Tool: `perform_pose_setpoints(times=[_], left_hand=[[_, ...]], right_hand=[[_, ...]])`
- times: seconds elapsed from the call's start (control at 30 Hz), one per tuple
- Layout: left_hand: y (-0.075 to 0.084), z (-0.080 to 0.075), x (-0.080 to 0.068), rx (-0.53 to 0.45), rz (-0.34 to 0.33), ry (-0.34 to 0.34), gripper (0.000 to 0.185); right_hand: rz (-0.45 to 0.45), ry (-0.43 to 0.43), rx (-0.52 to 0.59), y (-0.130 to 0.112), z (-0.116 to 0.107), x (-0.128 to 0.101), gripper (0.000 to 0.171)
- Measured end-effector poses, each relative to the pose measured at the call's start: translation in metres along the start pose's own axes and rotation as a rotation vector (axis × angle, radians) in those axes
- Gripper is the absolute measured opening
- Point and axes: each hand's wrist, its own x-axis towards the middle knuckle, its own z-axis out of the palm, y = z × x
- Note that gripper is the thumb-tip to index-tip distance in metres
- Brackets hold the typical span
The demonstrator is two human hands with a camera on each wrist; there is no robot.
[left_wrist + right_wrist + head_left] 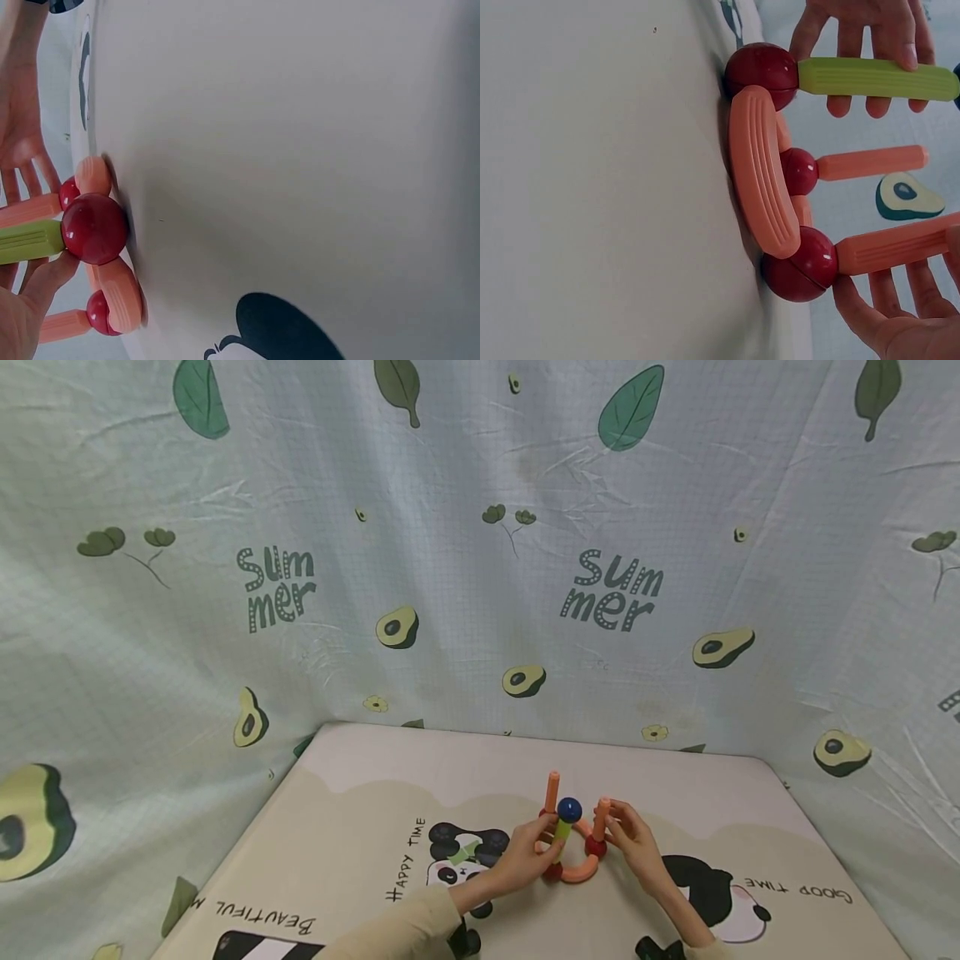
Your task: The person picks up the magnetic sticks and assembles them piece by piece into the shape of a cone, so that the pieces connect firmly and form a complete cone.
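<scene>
Curved orange pieces [763,172] and red balls [800,268] form a ring low on the table, with straight rods standing up from it. My left hand [527,857] pinches the upright lime-green rod [877,79], which rises from a red ball [94,229] and carries a blue ball [569,810] on its top. Across the ring, my right hand [636,845] holds an upright orange rod [900,244] between thumb and fingers, above another red ball [596,846]. A third rod, also orange [552,792], stands at the back of the ring, untouched.
The pale table [360,777] has printed cartoon pandas and lettering. A hanging sheet [450,568] with avocados and leaves stands behind the table and down both its sides. A small black shape [660,948] shows at the front, near the right forearm.
</scene>
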Motion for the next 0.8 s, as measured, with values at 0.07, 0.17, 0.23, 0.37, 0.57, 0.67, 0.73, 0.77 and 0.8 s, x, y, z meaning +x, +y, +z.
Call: perform_pose_setpoints(times=[0.07,0.17,0.23,0.37,0.57,0.67,0.73,0.77,0.8], left_hand=[[0.005,-0.002,0.000,0.009,0.012,0.002,0.027],[0.013,-0.005,-0.001,-0.003,0.018,0.003,0.027],[0.020,-0.008,0.000,-0.011,0.027,0.009,0.028],[0.011,-0.005,0.002,0.016,0.025,0.026,0.030],[-0.003,0.001,0.005,0.038,0.013,0.032,0.031],[0.005,-0.002,0.006,0.029,0.014,0.033,0.031],[0.012,-0.004,0.006,0.010,0.005,0.029,0.030],[0.016,-0.006,0.006,0.007,0.002,0.026,0.029],[0.017,-0.006,0.006,0.009,-0.004,0.024,0.029]], right_hand=[[-0.006,-0.005,-0.003,0.000,0.000,0.000,0.035],[-0.017,-0.007,-0.009,0.000,0.000,0.001,0.035],[-0.016,-0.014,-0.005,-0.001,0.000,0.001,0.035],[0.016,-0.021,-0.026,-0.003,0.001,0.001,0.036],[0.011,-0.023,-0.095,-0.007,0.005,0.001,0.033],[-0.040,-0.017,-0.157,-0.006,0.006,0.000,0.032],[-0.071,-0.011,-0.193,-0.006,0.007,0.000,0.030],[-0.081,-0.008,-0.203,-0.005,0.008,0.000,0.029],[-0.090,-0.006,-0.213,-0.005,0.008,0.000,0.028]])
